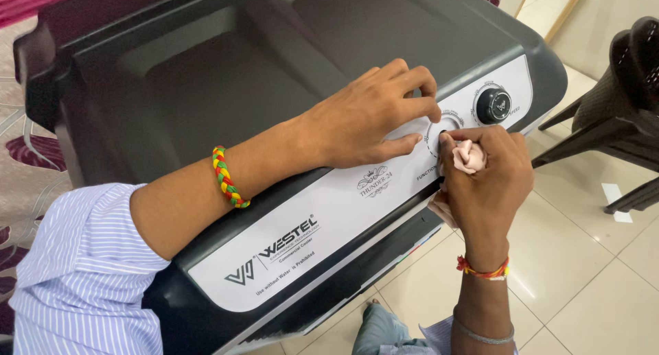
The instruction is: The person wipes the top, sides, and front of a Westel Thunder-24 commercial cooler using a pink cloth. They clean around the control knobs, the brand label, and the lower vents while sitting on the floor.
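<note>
Single head view, steeply downward and close over the dark appliance top [226,74].

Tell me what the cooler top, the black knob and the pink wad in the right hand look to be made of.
Cooler top: likely moulded plastic, dark and semi-matte, with soft sheen and rounded recesses.
Black knob: probably hard plastic, glossy, catching highlights.
Pink wad: looks like soft cloth or tissue, crumpled into folds, pinched in the right hand; which one is unclear.
</note>
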